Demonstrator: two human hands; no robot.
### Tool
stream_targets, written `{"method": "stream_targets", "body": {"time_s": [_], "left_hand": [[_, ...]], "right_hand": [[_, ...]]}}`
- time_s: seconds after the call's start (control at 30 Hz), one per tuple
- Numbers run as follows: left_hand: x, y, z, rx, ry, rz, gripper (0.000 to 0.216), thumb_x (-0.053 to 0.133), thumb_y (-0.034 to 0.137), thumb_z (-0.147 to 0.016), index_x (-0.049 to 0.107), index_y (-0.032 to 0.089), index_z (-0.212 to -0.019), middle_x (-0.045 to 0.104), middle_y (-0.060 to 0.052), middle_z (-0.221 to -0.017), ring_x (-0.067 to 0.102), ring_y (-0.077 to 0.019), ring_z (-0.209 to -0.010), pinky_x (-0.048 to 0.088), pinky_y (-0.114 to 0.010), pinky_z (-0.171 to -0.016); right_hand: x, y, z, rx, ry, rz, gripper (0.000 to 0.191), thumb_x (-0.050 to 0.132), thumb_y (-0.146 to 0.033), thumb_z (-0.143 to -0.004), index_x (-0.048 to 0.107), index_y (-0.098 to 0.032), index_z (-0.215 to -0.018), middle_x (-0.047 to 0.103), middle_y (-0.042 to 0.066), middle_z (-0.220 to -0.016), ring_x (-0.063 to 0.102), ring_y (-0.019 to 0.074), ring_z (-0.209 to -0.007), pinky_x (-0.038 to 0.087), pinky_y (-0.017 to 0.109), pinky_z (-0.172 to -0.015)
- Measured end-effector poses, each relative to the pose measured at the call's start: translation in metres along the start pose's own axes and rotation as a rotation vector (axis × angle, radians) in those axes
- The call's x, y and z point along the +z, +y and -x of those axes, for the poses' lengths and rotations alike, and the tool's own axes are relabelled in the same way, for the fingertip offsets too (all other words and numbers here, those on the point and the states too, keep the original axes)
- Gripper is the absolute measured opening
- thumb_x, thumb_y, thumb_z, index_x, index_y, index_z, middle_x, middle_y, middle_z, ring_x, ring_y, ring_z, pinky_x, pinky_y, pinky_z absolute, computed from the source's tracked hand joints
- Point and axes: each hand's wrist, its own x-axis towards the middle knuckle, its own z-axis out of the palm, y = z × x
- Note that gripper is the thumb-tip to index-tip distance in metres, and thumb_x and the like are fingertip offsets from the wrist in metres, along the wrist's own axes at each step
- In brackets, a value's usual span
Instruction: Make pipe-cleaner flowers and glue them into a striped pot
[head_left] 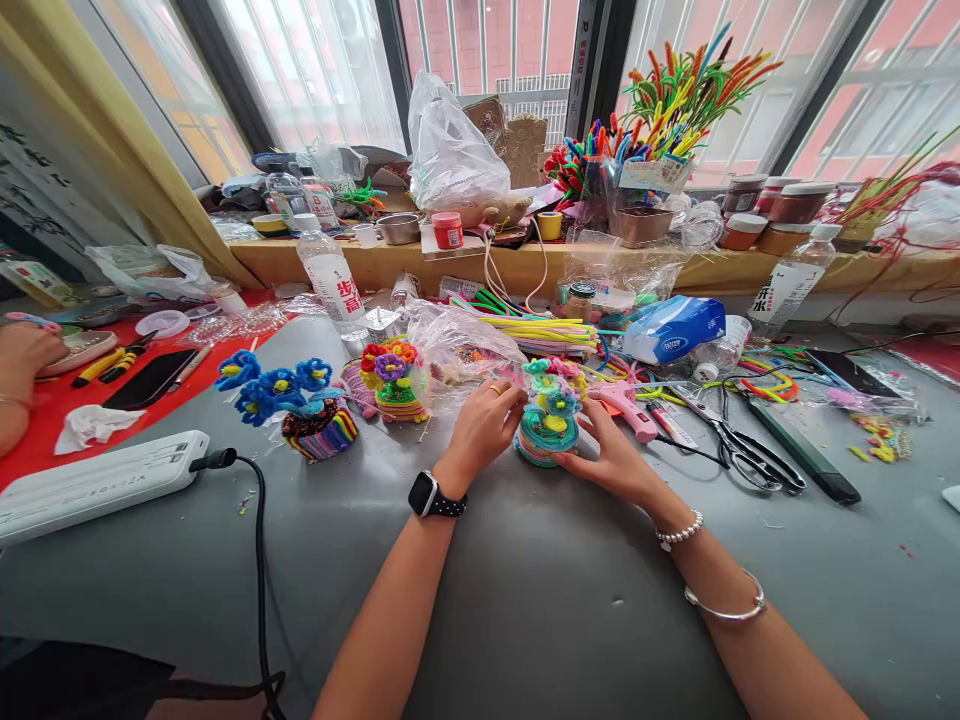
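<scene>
My two hands meet around a small pipe-cleaner flower pot [551, 420] that stands on the grey table [525, 590]; it has a pastel striped body and teal, pink and yellow flowers on top. My left hand [484, 425] wears a ring and a black watch, and its fingers are curled against the pot's left side near the flowers. From the right, my right hand [611, 455] cups the pot's base, fingers closed on it; a pearl bracelet and a bangle sit on that wrist.
Two more pipe-cleaner pots stand to the left: a blue-flowered pot [300, 405] and a red-and-purple pot [391, 380]. A pink glue gun [626, 405], scissors [739, 450], loose pipe cleaners [540, 330] and a power strip [97, 480] lie around. Another person's hand [22, 355] is at far left.
</scene>
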Motion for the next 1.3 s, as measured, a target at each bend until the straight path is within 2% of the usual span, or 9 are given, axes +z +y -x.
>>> {"method": "stream_targets", "body": {"time_s": [0.27, 0.53, 0.73, 1.0, 1.3], "left_hand": [[0.0009, 0.0003, -0.0015, -0.001, -0.021, -0.099, 0.019, 0.035, 0.021, -0.084, 0.054, 0.018, -0.081, 0.056, -0.005, -0.081, 0.049, -0.0176, -0.078, 0.04, -0.03, -0.072], [0.004, -0.0017, 0.0008, -0.035, 0.068, 0.151, 0.009, 0.048, 0.019, -0.079, 0.057, 0.019, -0.08, 0.058, -0.003, -0.084, 0.051, -0.016, -0.083, 0.041, -0.029, -0.076], [0.0062, -0.0018, -0.0002, -0.045, 0.068, 0.253, 0.016, 0.047, 0.017, -0.079, 0.062, 0.021, -0.082, 0.061, -0.003, -0.083, 0.053, -0.0156, -0.083, 0.042, -0.029, -0.076], [0.0073, -0.0034, -0.002, -0.058, 0.075, 0.145, 0.008, 0.055, 0.024, -0.075, 0.061, 0.019, -0.075, 0.062, -0.003, -0.079, 0.053, -0.0166, -0.078, 0.041, -0.029, -0.073], [0.0079, -0.0048, -0.0026, -0.02, 0.049, 0.073, 0.013, 0.047, 0.02, -0.08, 0.06, 0.021, -0.08, 0.062, -0.002, -0.083, 0.053, -0.0162, -0.081, 0.038, -0.028, -0.073]], "right_hand": [[0.0008, 0.0026, 0.0001, -0.026, -0.012, 0.028, 0.063, 0.063, -0.035, -0.065, 0.035, -0.022, -0.119, 0.038, 0.01, -0.126, 0.032, 0.0255, -0.122, 0.028, 0.045, -0.101], [0.0006, 0.0057, 0.0001, -0.038, -0.032, 0.027, 0.068, 0.062, -0.038, -0.067, 0.029, -0.022, -0.124, 0.036, 0.01, -0.129, 0.033, 0.0251, -0.121, 0.029, 0.044, -0.1], [0.0011, 0.0091, -0.0001, -0.038, -0.037, 0.036, 0.07, 0.063, -0.037, -0.067, 0.027, -0.023, -0.125, 0.035, 0.01, -0.13, 0.034, 0.0254, -0.121, 0.028, 0.045, -0.1], [0.0015, 0.0046, 0.0007, -0.031, -0.061, 0.007, 0.07, 0.063, -0.043, -0.066, 0.029, -0.024, -0.124, 0.04, 0.009, -0.126, 0.038, 0.0247, -0.117, 0.031, 0.043, -0.098], [-0.0003, 0.0023, -0.0016, -0.021, -0.05, 0.047, 0.068, 0.066, -0.045, -0.062, 0.035, -0.024, -0.119, 0.041, 0.008, -0.122, 0.038, 0.0254, -0.116, 0.033, 0.044, -0.096]]}}
